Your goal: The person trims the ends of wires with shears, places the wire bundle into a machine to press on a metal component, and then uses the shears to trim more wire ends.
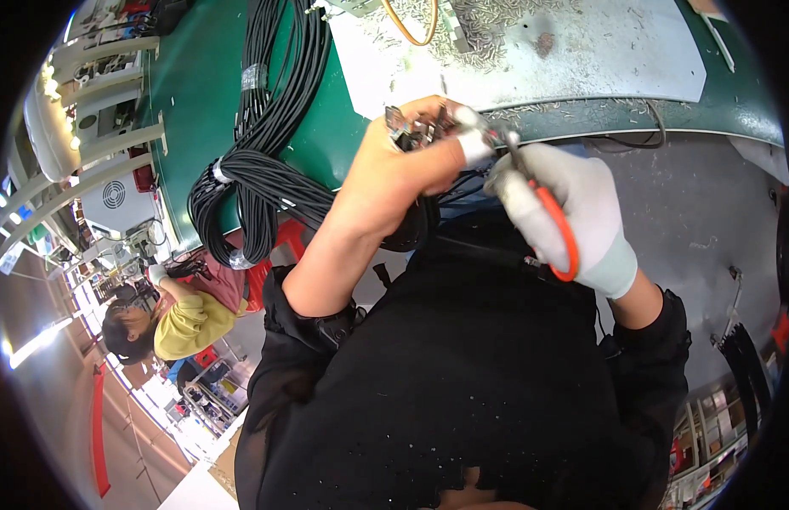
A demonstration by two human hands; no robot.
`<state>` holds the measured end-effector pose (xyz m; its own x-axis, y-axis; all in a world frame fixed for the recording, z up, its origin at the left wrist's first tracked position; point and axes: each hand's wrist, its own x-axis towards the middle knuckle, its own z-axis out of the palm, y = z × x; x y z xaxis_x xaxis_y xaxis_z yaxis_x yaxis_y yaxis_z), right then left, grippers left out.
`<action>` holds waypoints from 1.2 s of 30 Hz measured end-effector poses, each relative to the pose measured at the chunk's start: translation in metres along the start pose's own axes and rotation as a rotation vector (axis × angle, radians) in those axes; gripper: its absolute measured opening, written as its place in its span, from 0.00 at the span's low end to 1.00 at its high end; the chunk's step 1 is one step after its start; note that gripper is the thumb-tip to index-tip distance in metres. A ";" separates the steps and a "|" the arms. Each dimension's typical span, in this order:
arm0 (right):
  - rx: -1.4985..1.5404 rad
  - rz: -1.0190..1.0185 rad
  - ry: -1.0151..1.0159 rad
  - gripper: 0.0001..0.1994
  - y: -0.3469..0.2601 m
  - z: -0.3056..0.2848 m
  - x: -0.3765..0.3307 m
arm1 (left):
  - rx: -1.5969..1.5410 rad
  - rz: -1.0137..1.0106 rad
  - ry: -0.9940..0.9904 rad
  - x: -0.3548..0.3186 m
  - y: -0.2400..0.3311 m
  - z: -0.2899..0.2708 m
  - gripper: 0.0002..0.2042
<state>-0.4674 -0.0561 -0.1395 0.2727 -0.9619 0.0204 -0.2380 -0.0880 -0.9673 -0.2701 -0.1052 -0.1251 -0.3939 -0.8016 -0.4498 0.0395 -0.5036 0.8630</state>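
Note:
My left hand [394, 174], bare but for white covers on the thumb and a fingertip, is closed round a bunch of dark cable ends [418, 132] with shiny metal parts. My right hand [577, 200], in a white glove, grips red-handled pliers [558, 234]. Their jaws meet the cable ends beside my left thumb; motion blur hides the exact contact. Below my left hand, black cables run toward my lap. A thick coiled bundle of black cables [263, 174], tied with clear wrap, lies on the green table to the left.
A white board [598, 72] strewn with small metallic bits covers the far side of the green table [190, 85]. An orange loop [420, 38] lies at its top. A dark cable [654, 127] hangs at the table's edge. Left, another person in yellow [190, 323] sits working.

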 end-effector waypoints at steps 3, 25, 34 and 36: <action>-0.001 0.052 0.077 0.10 -0.001 -0.013 0.020 | -0.062 0.041 0.068 0.016 0.000 -0.024 0.06; 0.309 0.374 -0.249 0.16 -0.002 -0.048 0.142 | 0.355 0.260 0.100 0.077 0.036 -0.052 0.17; 0.375 0.396 -0.284 0.15 0.001 -0.048 0.142 | 0.503 0.258 0.231 0.070 0.034 -0.047 0.18; 0.372 0.412 -0.289 0.15 0.001 -0.048 0.142 | 0.493 0.301 0.216 0.071 0.033 -0.047 0.18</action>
<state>-0.4735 -0.2055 -0.1252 0.4815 -0.7840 -0.3918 -0.0511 0.4211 -0.9056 -0.2540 -0.1940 -0.1397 -0.2346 -0.9585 -0.1619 -0.3298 -0.0783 0.9408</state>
